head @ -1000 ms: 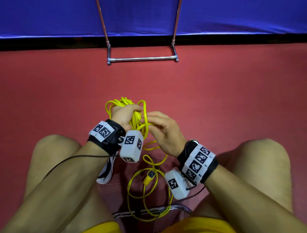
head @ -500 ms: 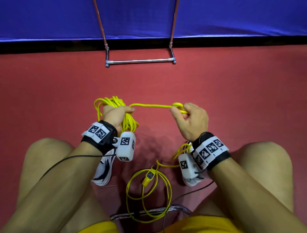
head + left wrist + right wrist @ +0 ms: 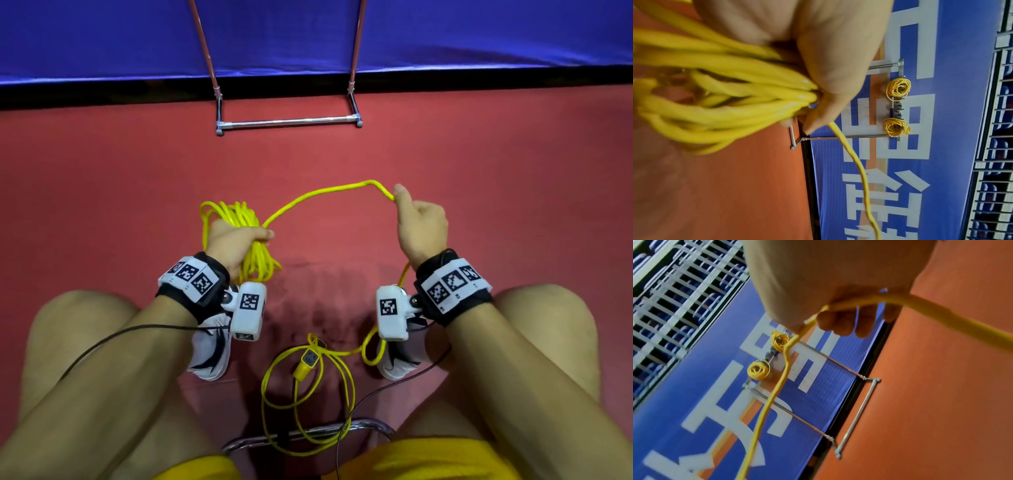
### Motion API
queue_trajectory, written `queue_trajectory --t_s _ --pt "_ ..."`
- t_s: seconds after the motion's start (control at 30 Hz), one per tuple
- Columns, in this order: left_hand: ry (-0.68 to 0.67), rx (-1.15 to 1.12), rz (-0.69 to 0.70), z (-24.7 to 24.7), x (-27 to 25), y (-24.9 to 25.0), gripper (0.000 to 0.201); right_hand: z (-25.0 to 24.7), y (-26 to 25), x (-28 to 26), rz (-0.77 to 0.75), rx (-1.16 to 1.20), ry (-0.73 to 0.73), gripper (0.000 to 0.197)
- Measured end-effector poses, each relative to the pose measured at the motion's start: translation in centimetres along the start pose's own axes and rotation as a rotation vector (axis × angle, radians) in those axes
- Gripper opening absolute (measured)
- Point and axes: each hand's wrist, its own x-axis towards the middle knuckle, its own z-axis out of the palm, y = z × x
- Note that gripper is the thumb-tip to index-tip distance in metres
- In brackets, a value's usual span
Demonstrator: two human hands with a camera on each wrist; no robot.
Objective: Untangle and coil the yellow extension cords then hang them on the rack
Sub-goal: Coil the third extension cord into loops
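My left hand [image 3: 236,240] grips a bundle of yellow cord loops [image 3: 226,214] [image 3: 731,91] above the red floor. From it a single strand [image 3: 322,193] arcs right to my right hand [image 3: 416,222], which holds it between thumb and curled fingers [image 3: 838,324]. Below that hand the cord runs down to loose loops [image 3: 308,404] and a yellow plug [image 3: 306,364] on the floor between my feet. The metal rack [image 3: 287,121] stands ahead against the blue banner. Two coiled yellow cords [image 3: 898,88] [image 3: 895,126] hang on its top bar.
I sit with bare knees at both sides and white shoes [image 3: 210,349] on the red floor [image 3: 479,171]. A chrome chair rail [image 3: 308,435] crosses under the loose loops. Black sensor cables [image 3: 113,337] trail from both wrists. The blue banner [image 3: 445,34] closes off the far side.
My hands have moved apart: the right hand has drawn a strand out rightward from the bundle. The slack by my feet has shifted right.
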Motion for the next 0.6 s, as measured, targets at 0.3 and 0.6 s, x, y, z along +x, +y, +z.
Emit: queue_trajectory --t_s 0.3,0.6 --pt "-0.471 -0.13 -0.085 2.3 -3.9 1.0 0.008 3.5 1.8 -3.1 -0.348 0.134 -0.085 0.054" --pt "-0.657 -0.028 -0.054 1.8 -5.0 1.0 0.005 2.2 -0.6 -2.2 -0.491 0.133 -0.026 0.015"
